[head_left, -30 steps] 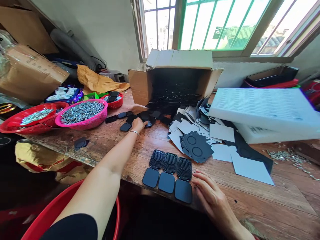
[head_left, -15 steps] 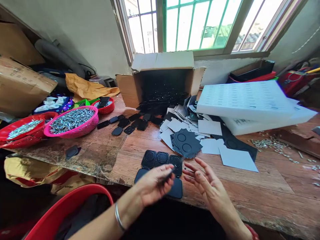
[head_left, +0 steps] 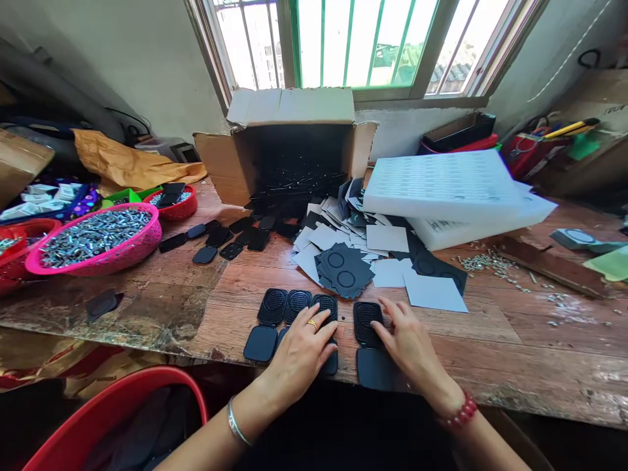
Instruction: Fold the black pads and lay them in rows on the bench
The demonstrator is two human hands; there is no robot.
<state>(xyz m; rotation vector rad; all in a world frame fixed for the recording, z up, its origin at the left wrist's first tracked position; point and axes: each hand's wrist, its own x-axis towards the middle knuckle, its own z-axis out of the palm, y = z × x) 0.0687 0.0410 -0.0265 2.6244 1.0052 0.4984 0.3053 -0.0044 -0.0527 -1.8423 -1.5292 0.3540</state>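
Note:
A row of black hinged cases (head_left: 272,305) lies unfolded near the table's front edge, their upper halves marked with ring patterns. My left hand (head_left: 301,343) rests over them palm down, fingers spread, its fingertips at the third case of the row; it covers part of the lower halves. Slightly apart to the right lies another unfolded black hinged case (head_left: 367,320). My right hand (head_left: 409,337) is open beside it, the thumb touching its right edge and the other fingers stretched out.
A cardboard box (head_left: 223,167) of black pieces opens toward me. Before it lie loose black pieces (head_left: 206,254), grey cards (head_left: 434,291) and black ring-marked sheets (head_left: 343,271). White foam blocks (head_left: 441,190) stand right. A pink basket (head_left: 98,261) holds metal parts; a red tub (head_left: 161,376) sits below.
The dark piece my left hand held is out of it, and that hand lies over the row. A separate unfolded case is now at the right, touched by my right hand. The view has shifted right.

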